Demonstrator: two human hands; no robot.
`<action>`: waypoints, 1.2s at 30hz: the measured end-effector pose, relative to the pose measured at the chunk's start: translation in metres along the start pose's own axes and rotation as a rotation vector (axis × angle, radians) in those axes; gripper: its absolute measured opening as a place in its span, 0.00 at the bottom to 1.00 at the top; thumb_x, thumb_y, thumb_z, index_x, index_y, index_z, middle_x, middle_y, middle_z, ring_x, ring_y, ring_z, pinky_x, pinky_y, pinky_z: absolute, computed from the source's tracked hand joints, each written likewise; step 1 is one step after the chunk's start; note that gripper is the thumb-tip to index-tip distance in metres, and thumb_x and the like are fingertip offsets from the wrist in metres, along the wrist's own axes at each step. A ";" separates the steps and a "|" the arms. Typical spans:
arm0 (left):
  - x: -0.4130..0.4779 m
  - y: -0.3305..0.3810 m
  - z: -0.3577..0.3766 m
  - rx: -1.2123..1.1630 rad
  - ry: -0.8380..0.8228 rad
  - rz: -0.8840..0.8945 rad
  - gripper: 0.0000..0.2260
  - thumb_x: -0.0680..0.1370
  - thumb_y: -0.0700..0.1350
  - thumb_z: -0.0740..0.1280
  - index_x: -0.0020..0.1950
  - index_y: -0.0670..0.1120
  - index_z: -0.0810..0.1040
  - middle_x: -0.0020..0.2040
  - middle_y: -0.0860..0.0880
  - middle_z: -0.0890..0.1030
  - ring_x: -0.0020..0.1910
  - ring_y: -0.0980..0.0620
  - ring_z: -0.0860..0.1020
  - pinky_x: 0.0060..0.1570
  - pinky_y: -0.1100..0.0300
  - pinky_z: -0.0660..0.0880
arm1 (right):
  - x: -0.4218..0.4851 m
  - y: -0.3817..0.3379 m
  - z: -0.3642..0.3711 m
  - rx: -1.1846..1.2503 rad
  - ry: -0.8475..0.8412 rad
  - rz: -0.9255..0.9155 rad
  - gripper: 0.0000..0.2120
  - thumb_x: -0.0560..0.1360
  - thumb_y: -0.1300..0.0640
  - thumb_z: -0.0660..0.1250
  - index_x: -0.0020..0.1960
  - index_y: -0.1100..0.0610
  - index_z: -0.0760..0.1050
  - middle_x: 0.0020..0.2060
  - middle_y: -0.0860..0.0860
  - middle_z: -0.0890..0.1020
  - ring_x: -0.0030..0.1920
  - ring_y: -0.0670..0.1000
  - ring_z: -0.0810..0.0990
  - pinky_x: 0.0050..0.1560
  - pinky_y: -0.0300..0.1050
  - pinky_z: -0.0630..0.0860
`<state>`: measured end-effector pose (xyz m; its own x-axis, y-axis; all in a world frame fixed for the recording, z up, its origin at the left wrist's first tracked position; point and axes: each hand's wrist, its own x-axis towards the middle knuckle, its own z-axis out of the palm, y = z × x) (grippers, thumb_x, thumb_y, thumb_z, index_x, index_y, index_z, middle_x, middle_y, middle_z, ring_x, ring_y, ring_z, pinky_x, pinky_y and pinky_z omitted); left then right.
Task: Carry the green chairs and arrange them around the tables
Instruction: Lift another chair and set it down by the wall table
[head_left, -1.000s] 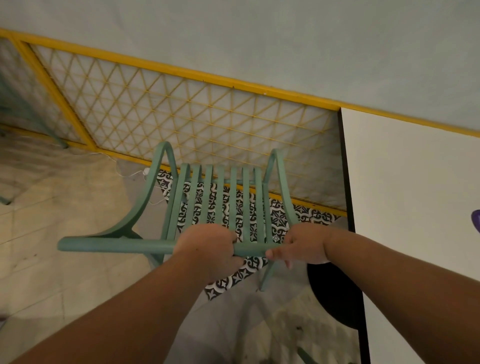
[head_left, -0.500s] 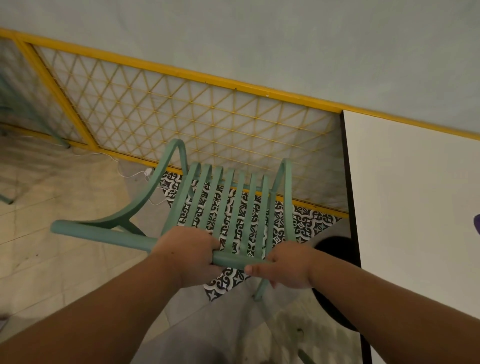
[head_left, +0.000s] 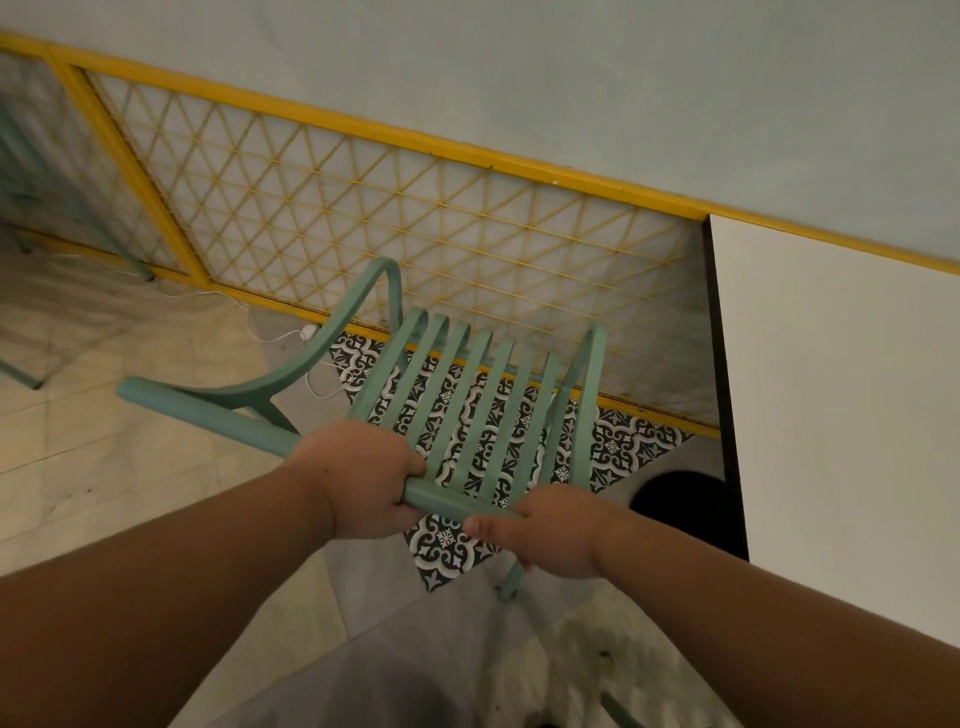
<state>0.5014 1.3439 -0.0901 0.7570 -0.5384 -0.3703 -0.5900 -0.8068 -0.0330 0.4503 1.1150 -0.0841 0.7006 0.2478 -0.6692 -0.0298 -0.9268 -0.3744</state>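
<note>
Both hands grip the top rail of a green slatted chair (head_left: 467, 415): the left hand (head_left: 363, 480) is wrapped around the rail with fingers curled over its far side, and the right hand (head_left: 553, 535) is clasped on the rail's right end, thumb lying along the near side. The chair's back slats run away from the hands toward the seat, its curved armrest (head_left: 306, 358) sweeping off to the left (one leg shows below the right hand). It sits over a patch of black-and-white patterned tiles (head_left: 618, 447), just beside the white table (head_left: 841, 415) on the right. Beyond stands a yellow lattice panel (head_left: 395, 218) against the pale wall, with a white cable (head_left: 270, 335) trailing on the floor near it.
</note>
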 end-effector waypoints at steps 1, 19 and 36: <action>0.000 -0.001 0.000 0.000 0.013 0.006 0.15 0.75 0.66 0.62 0.47 0.57 0.79 0.38 0.54 0.80 0.38 0.52 0.79 0.43 0.54 0.81 | 0.000 -0.001 0.000 -0.001 0.003 -0.003 0.43 0.72 0.20 0.51 0.49 0.59 0.82 0.43 0.57 0.83 0.48 0.57 0.84 0.55 0.55 0.80; -0.011 0.015 0.002 -0.267 0.231 -0.537 0.32 0.77 0.74 0.45 0.65 0.60 0.79 0.70 0.52 0.74 0.73 0.47 0.66 0.74 0.34 0.51 | 0.008 -0.007 0.014 0.179 0.132 0.058 0.40 0.71 0.22 0.60 0.46 0.61 0.83 0.31 0.51 0.74 0.32 0.49 0.75 0.36 0.45 0.72; 0.024 0.028 0.035 -0.453 0.315 -0.903 0.26 0.71 0.60 0.49 0.57 0.58 0.83 0.76 0.44 0.71 0.81 0.32 0.55 0.74 0.32 0.32 | 0.092 0.067 0.027 0.081 -0.064 0.343 0.35 0.79 0.32 0.60 0.76 0.55 0.71 0.80 0.64 0.56 0.80 0.65 0.49 0.78 0.57 0.52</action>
<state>0.4933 1.3163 -0.1321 0.9395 0.3204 -0.1212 0.3392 -0.9198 0.1974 0.4935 1.0831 -0.1879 0.5936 -0.0546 -0.8029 -0.3138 -0.9344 -0.1685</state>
